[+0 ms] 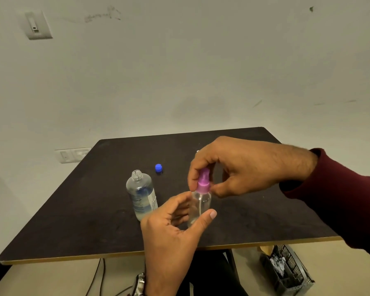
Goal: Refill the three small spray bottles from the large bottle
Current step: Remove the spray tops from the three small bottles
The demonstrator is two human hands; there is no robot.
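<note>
A small clear spray bottle (pixel 202 202) stands upright near the middle of the dark table (pixel 73 210). My left hand (pixel 173 229) wraps its body, thumb on the right side. My right hand (pixel 239 165) pinches its pink spray cap (pixel 203 183) from above. The large clear bottle (pixel 141 194) stands just to the left, its neck uncapped, with a little liquid at the bottom. Its blue cap (pixel 158 167) lies on the table behind it. Something small and pale shows behind my right hand; I cannot tell what it is.
The table's near edge (pixel 115 256) runs just below my hands. A black mesh bin (pixel 286 268) with crumpled paper stands on the floor at the right. Cables (pixel 100 274) hang under the table. A wall rises behind the table.
</note>
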